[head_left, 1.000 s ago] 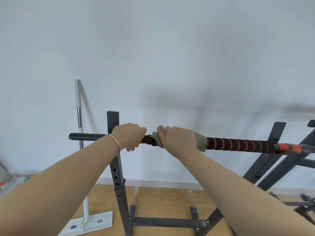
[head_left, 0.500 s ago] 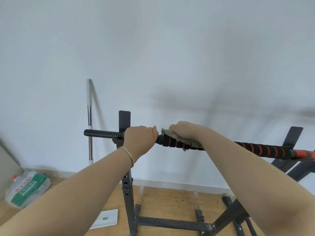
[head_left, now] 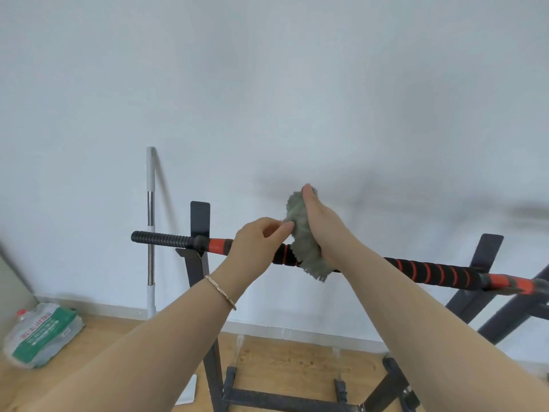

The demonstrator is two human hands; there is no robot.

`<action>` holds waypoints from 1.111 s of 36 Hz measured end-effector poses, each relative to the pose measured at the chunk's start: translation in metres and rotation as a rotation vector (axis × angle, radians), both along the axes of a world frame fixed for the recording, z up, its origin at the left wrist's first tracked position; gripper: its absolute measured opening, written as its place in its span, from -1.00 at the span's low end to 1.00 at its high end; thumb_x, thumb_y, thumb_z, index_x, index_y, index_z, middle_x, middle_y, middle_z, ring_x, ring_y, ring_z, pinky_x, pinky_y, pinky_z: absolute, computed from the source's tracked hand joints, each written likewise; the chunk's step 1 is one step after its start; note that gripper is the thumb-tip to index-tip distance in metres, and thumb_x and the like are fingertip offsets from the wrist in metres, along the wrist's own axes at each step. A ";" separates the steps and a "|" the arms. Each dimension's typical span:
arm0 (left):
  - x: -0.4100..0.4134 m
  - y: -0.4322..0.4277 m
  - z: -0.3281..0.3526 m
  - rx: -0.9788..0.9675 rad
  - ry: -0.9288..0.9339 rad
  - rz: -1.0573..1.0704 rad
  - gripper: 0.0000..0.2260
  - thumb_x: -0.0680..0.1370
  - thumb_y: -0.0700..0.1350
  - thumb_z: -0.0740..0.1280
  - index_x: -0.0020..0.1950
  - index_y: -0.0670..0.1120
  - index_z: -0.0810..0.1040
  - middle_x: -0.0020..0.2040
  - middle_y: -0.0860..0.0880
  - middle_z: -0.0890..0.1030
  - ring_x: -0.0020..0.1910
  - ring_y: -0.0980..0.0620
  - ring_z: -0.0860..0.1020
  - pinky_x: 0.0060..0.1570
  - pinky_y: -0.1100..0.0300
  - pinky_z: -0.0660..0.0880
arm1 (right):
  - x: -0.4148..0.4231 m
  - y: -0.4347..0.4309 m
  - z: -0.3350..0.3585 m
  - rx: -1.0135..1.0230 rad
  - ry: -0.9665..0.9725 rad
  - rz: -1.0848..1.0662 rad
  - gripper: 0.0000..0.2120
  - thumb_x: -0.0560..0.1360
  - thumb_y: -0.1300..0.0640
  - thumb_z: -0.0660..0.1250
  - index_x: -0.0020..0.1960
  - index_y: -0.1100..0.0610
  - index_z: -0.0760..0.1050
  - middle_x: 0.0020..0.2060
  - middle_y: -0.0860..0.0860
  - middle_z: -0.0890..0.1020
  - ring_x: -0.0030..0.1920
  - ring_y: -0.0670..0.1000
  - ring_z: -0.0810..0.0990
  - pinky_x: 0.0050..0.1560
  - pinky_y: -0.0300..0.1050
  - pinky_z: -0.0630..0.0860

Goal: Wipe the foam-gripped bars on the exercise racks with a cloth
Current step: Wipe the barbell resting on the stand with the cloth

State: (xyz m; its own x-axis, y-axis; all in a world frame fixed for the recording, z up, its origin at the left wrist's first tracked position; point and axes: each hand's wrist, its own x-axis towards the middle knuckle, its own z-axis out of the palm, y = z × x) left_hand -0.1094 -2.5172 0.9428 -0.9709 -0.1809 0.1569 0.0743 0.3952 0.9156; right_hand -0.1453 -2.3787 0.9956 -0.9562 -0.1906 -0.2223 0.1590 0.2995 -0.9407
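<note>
Fingers [head_left: 286,226] of the left hand [head_left: 258,242] pinching an edge of the cloth [head_left: 303,245], thumb and fingertips closed on the fabric. Right hand [head_left: 322,226] pressing the same cloth from the far side, palm flat against it and fingers reaching upward, holding the grey wad rather than clenching the bar [head_left: 430,272]. Hanging just in front of the bar, the cloth's lower fringe draping over the striped foam, its top lifted above the bar's line.

Apparently regathering or refolding the cloth between strokes, not wiping at this instant. Next calling for wrapping the cloth back around the foam and sliding it along, probably toward the unwiped striped stretch on the right.

Lying nearly level across the rack [head_left: 199,221], long axis running left to right and sloping slightly down to the right; black ribbed end pointing left past the upright, orange section resting on the right-hand support.
</note>
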 end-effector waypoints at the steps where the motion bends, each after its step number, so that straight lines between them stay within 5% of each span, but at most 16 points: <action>1: 0.000 0.002 0.002 0.066 -0.003 0.014 -0.79 0.57 0.11 0.32 -0.07 0.01 0.64 -0.20 0.17 0.62 -0.27 0.25 0.54 -0.32 0.37 0.41 | 0.002 0.001 0.002 -0.014 -0.001 0.023 -0.37 0.52 -0.47 0.02 0.05 0.00 0.61 -0.10 0.01 0.73 -0.04 0.06 0.70 0.20 0.07 0.56; 4: 0.004 0.004 0.010 0.202 -0.017 0.062 -0.84 0.55 -0.01 0.35 -0.12 -0.08 0.62 -0.26 0.10 0.59 -0.28 0.11 0.53 -0.26 0.27 0.48 | 0.001 0.007 0.003 -0.089 0.005 0.098 -0.31 0.55 -0.44 0.02 0.08 0.11 0.63 -0.12 0.00 0.74 -0.10 0.02 0.71 0.17 0.05 0.57; 8: 0.009 -0.005 0.018 0.398 -0.026 0.201 -0.83 0.58 -0.05 0.29 0.01 -0.14 0.57 0.03 -0.10 0.64 -0.05 -0.05 0.63 0.15 -0.06 0.56 | 0.001 0.021 0.007 -0.129 0.092 0.162 -0.53 0.64 -0.24 0.11 0.03 0.07 0.64 -0.17 -0.05 0.73 -0.23 -0.07 0.71 -0.22 -0.13 0.57; 10: 0.012 -0.009 0.021 0.468 0.003 0.269 -0.84 0.62 -0.07 0.23 0.09 -0.12 0.51 0.06 -0.04 0.61 -0.05 0.03 0.63 0.07 0.04 0.57 | 0.001 0.025 0.007 -0.117 0.147 0.169 -0.68 0.62 -0.10 0.24 0.00 0.13 0.60 -0.13 0.02 0.68 -0.23 -0.05 0.66 -0.32 -0.12 0.59; 12: 0.018 -0.010 0.026 0.452 0.045 0.355 -0.86 0.65 -0.06 0.18 0.10 -0.10 0.46 0.00 0.03 0.58 -0.08 0.07 0.59 -0.08 0.14 0.54 | 0.000 0.025 0.005 -0.108 0.175 0.142 -0.74 0.57 -0.03 0.31 0.00 0.17 0.58 -0.04 0.07 0.66 -0.13 0.00 0.64 -0.20 -0.08 0.64; 15: 0.025 -0.015 0.028 0.283 0.117 0.473 -0.87 0.66 -0.01 0.14 0.11 -0.02 0.41 -0.10 0.08 0.52 -0.12 0.08 0.52 -0.18 0.12 0.49 | -0.002 0.020 0.003 -0.121 0.243 0.130 -0.71 0.45 -0.06 0.37 -0.03 0.18 0.57 -0.01 -0.02 0.70 0.07 0.02 0.66 0.16 0.04 0.61; 18: 0.030 -0.022 0.031 0.083 0.169 0.538 -0.85 0.68 0.02 0.09 0.15 -0.01 0.36 -0.11 0.09 0.51 -0.14 0.11 0.51 -0.21 0.16 0.41 | -0.005 0.015 0.000 -0.172 0.258 0.119 -0.68 0.44 -0.08 0.36 0.01 0.16 0.54 0.00 -0.02 0.71 0.08 0.05 0.67 0.23 0.07 0.57; 23: 0.035 -0.029 0.028 -0.171 0.266 0.530 -0.86 0.69 -0.01 0.08 0.09 -0.06 0.33 -0.26 -0.03 0.52 -0.33 0.00 0.46 -0.36 0.09 0.37 | -0.006 0.012 -0.006 -0.026 0.430 0.074 -0.79 0.61 -0.08 0.25 0.07 0.06 0.45 -0.02 -0.04 0.62 -0.07 -0.02 0.62 -0.13 -0.16 0.50; 27: 0.029 -0.037 0.022 -0.278 0.284 0.537 -0.87 0.69 -0.04 0.09 0.05 -0.08 0.32 -0.32 -0.07 0.52 -0.35 -0.11 0.49 -0.38 0.02 0.40 | -0.011 0.011 -0.017 0.044 0.506 0.080 -0.82 0.59 -0.09 0.29 0.07 0.01 0.42 -0.12 0.03 0.64 -0.24 0.02 0.56 -0.21 -0.10 0.47; 33: 0.012 -0.042 0.023 -0.333 0.211 0.559 -0.88 0.69 -0.08 0.11 0.18 -0.07 0.34 -0.08 -0.05 0.56 -0.17 -0.11 0.55 -0.24 -0.02 0.47 | -0.033 0.006 -0.028 0.195 0.532 0.127 -0.83 0.60 -0.07 0.26 0.14 -0.03 0.40 -0.20 -0.06 0.57 -0.19 -0.06 0.53 -0.23 -0.20 0.36; 37: -0.003 -0.044 -0.003 -0.998 0.411 0.621 -0.72 0.56 -0.13 0.31 0.27 -0.12 0.49 0.22 -0.17 0.50 0.08 -0.22 0.49 -0.05 -0.03 0.43 | -0.048 0.008 -0.037 0.561 0.549 0.223 -0.76 0.64 -0.04 0.13 -0.01 0.09 0.45 -0.15 -0.05 0.57 -0.13 0.00 0.50 -0.22 -0.14 0.37; 40: -0.010 -0.032 -0.020 -1.174 0.588 0.325 -0.76 0.58 -0.07 0.24 0.21 -0.09 0.54 0.22 -0.11 0.54 0.12 -0.20 0.50 0.02 -0.07 0.41 | -0.053 0.013 -0.049 0.790 0.525 0.166 -0.61 0.64 -0.08 0.04 -0.15 0.17 0.41 -0.25 0.06 0.54 -0.21 0.10 0.48 -0.26 -0.04 0.37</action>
